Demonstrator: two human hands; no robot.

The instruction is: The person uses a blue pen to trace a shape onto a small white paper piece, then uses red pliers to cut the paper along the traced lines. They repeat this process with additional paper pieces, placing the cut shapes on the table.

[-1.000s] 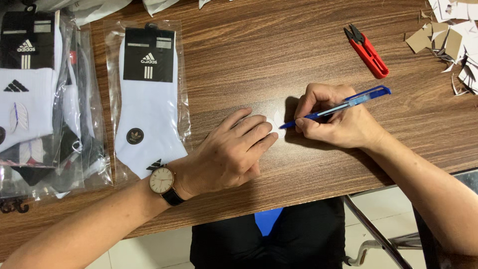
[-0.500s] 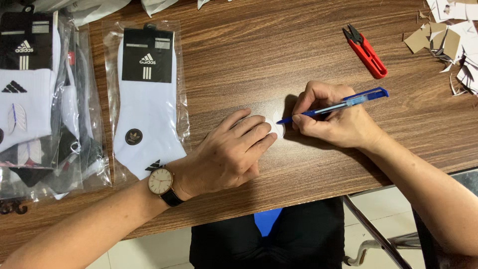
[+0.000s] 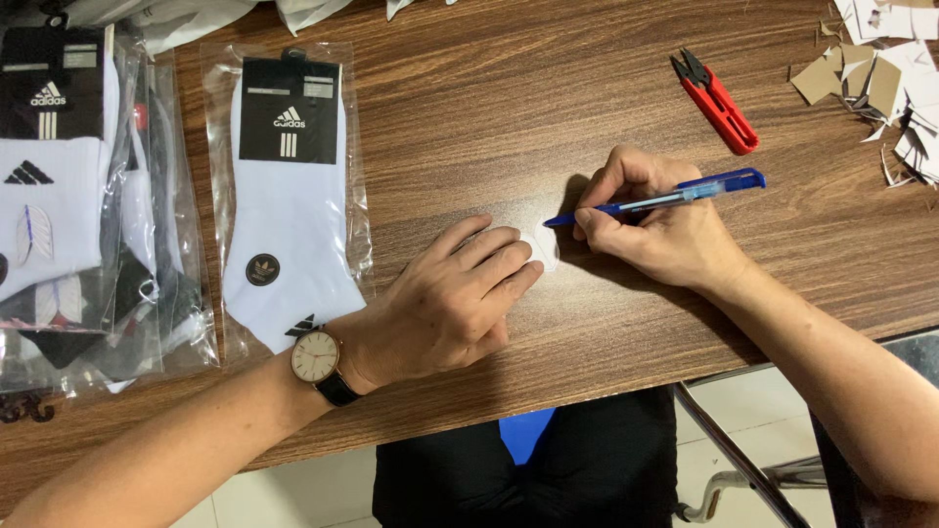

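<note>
My right hand (image 3: 657, 227) grips a blue pen (image 3: 661, 198) with its tip down on a small white sticker (image 3: 544, 248) lying on the brown wooden table (image 3: 509, 108). My left hand (image 3: 445, 305), a round watch on its wrist, lies flat on the table with its fingertips pressing on the sticker's left edge. Most of the sticker is hidden under those fingers. A white sock in a clear plastic bag (image 3: 289, 200) lies just left of my left hand.
More bagged socks (image 3: 68, 196) are stacked at the left edge. Red thread snips (image 3: 716, 103) lie behind my right hand. Cardboard and paper scraps (image 3: 880, 83) fill the far right corner. The table's front edge runs close below my forearms.
The pen tip has shifted slightly left over the sticker. My left hand has stayed pressed in place.
</note>
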